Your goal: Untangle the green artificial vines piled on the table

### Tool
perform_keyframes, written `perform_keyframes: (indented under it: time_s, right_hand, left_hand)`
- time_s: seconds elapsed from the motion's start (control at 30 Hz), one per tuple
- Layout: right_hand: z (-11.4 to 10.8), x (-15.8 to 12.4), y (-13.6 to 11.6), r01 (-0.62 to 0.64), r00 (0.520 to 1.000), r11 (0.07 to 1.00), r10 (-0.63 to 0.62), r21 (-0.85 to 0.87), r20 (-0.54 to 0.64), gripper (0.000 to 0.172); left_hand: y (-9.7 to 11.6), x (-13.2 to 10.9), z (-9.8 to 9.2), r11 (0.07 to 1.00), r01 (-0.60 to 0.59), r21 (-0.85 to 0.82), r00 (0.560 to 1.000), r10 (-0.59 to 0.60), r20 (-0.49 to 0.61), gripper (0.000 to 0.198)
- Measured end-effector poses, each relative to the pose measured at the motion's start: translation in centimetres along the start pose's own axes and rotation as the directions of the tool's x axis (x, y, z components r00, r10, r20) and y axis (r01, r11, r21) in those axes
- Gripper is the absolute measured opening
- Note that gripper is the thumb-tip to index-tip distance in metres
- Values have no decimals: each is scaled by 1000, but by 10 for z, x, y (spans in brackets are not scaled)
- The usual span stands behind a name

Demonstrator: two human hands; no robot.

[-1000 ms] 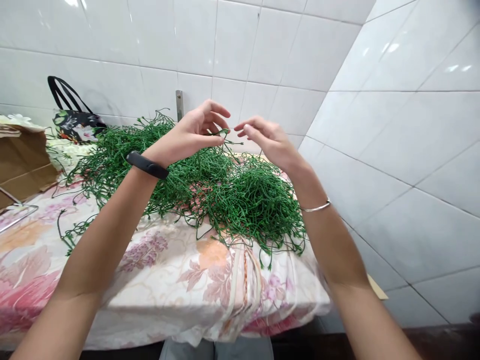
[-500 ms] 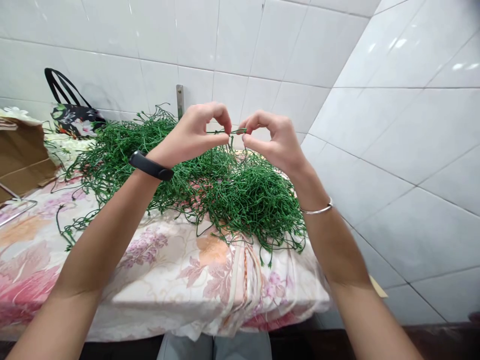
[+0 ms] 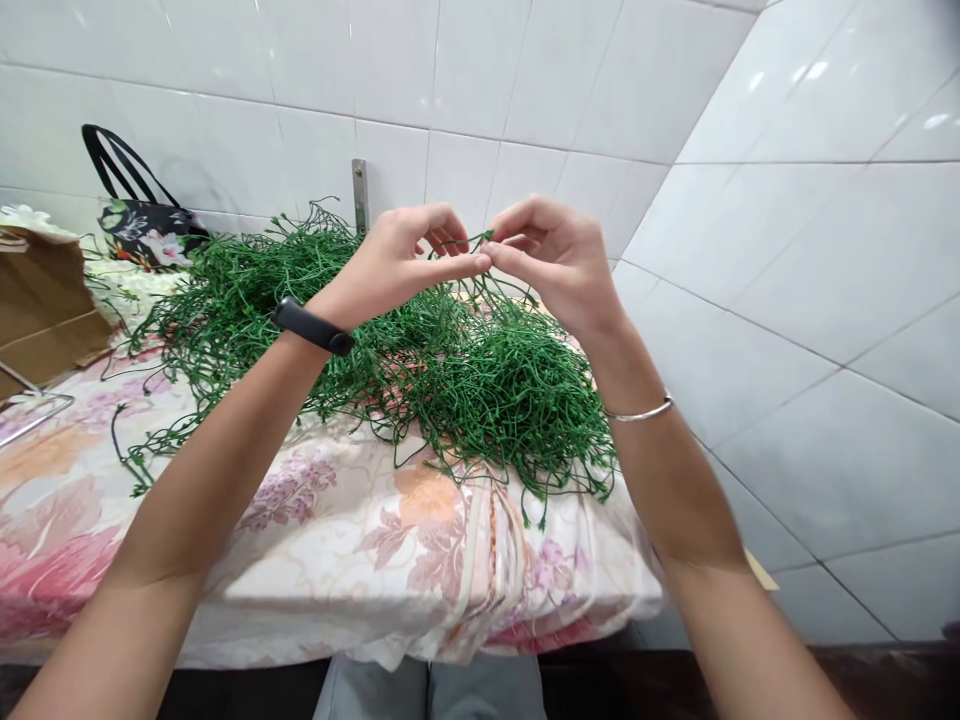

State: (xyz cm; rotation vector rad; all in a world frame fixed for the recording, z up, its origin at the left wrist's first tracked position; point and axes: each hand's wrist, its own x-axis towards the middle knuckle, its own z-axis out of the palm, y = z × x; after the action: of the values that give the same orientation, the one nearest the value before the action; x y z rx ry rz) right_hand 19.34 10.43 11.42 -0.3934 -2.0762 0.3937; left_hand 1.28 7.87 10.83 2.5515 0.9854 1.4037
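A big tangle of thin green plastic stems [image 3: 420, 360] lies heaped on a table under a floral cloth [image 3: 315, 560]. Above the heap, my left hand [image 3: 401, 265] and my right hand [image 3: 555, 260] meet fingertip to fingertip. Both pinch one thin green stem [image 3: 474, 240] between thumb and fingers. My left wrist wears a black band, my right a thin silver bangle.
White tiled walls close in behind and on the right, forming a corner. A black floral bag [image 3: 142, 235] stands at the back left, beside a brown cardboard box [image 3: 41, 300]. A metal wire frame [image 3: 30, 410] lies at the left edge.
My hands went from open and apart to pinching the stem. They have since drawn together until the fingertips touch, and lifted slightly.
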Motion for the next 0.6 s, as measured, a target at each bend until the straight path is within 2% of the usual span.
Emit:
perform_keyframes:
  time_s: [0.2,0.3,0.37,0.47,0.53,0.6]
  right_hand:
    - [4,-1,2,-75,994,997,72,34,78,11]
    - [5,-1,-8,-127,988,987,117,97,98,14]
    - [5,-4,-18,-185,975,971,162,154,152,14]
    - [8,-23,-27,-310,912,935,242,169,331,14]
    - [15,-44,-26,-364,860,924,283,121,425,14]
    - [26,-67,-20,-381,829,924,321,42,457,12]
  left_hand:
    - [0,0,-4,996,-32,85,997,26,71,18]
    - [8,-2,-7,989,-56,135,994,42,101,12]
    - [15,-8,-8,982,-70,173,991,49,123,9]
    - [23,-31,0,962,-93,258,980,43,193,9]
    - [23,-56,13,939,-169,301,955,80,285,9]
    - [18,-81,30,866,-283,412,923,130,362,13]
